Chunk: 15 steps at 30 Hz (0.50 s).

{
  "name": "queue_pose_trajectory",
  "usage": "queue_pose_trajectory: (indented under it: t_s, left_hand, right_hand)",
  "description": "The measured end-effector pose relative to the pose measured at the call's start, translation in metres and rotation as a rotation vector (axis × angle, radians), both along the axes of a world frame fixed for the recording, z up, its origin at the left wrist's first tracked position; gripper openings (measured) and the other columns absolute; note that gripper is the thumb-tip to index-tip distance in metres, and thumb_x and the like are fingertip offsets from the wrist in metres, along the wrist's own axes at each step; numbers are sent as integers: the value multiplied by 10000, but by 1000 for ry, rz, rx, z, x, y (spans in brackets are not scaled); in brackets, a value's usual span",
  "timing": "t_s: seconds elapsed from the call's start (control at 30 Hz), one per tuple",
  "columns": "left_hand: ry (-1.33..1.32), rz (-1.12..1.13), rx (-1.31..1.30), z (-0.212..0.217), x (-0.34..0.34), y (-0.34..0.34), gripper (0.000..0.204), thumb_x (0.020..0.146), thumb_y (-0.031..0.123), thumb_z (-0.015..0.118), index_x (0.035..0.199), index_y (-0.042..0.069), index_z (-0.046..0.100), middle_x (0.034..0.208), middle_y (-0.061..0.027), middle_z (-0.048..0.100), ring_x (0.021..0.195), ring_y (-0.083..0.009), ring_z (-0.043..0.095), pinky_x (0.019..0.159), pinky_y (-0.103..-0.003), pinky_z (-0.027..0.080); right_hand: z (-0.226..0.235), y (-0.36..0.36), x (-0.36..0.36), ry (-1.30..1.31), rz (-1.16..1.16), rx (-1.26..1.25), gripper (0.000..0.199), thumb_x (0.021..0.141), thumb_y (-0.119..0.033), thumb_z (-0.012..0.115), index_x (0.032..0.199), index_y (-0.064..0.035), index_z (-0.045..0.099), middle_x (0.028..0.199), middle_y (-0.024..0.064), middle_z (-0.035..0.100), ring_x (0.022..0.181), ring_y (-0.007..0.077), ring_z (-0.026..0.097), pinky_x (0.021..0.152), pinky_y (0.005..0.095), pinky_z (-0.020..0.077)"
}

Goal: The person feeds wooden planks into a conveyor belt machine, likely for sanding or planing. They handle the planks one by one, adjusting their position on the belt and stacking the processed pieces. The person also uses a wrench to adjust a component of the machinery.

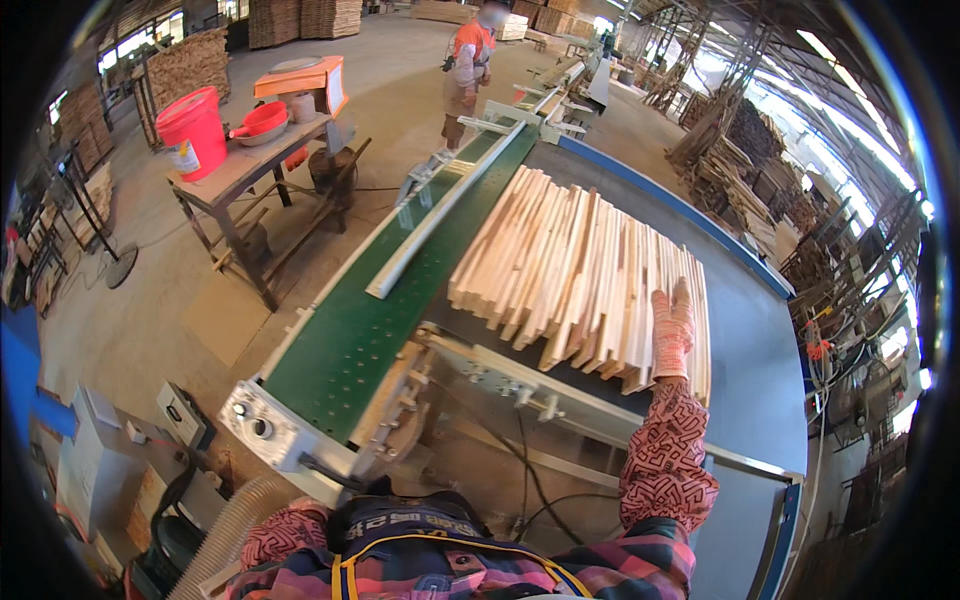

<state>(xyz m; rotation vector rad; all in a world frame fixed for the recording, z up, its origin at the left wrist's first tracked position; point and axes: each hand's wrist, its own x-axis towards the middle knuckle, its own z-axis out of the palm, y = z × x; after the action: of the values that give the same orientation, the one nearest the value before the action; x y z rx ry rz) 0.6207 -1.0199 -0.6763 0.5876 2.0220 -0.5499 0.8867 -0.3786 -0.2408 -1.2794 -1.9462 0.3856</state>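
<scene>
A wide row of pale wooden strips (570,270) lies side by side on the dark grey table, their near ends uneven. My right hand (673,328), in a pinkish-orange work glove, rests on the strips near the right end of the row. Its fingers are stretched out and slightly apart, pointing away from me, not wrapped round any strip. A red-and-black patterned sleeve cover (670,455) runs up to that glove. On the left, only my matching sleeve cover (285,532) shows at the lower edge; the left hand itself is hidden.
Left of the strips runs a green conveyor belt (345,365) with a metal guide rail (450,205) and a control box with a knob (262,428). A blue-edged rail (680,212) bounds the table's far side. A bench (215,190) carries a red bucket (192,135). Another person (468,65) stands beyond.
</scene>
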Motion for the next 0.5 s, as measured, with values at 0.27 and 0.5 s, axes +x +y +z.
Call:
queue_pose_trajectory:
  t_s: [0.27, 0.5]
  left_hand:
    - [33, -122, 35, -52, -99, -103, 336, 778, 428, 773, 1069, 262, 800, 1075, 12, 765, 1038, -221, 730, 792, -431, 606]
    - [-75, -386, 78, -22, -129, -137, 404, 834, 529, 718, 1162, 300, 769, 1191, 15, 746, 1126, -224, 706, 874, -467, 585]
  right_hand:
    - [-10, -181, -144, 1606, 552, -1010, 1154, 888, -645, 680, 1647, -144, -31, 1701, 203, 87, 1562, 402, 117, 1215, 614, 241]
    - [40, -251, -152, 1825, 783, -587, 1220, 866, -722, 615, 1615, -170, -174, 1705, 186, -9, 1549, 451, 99, 1223, 694, 166]
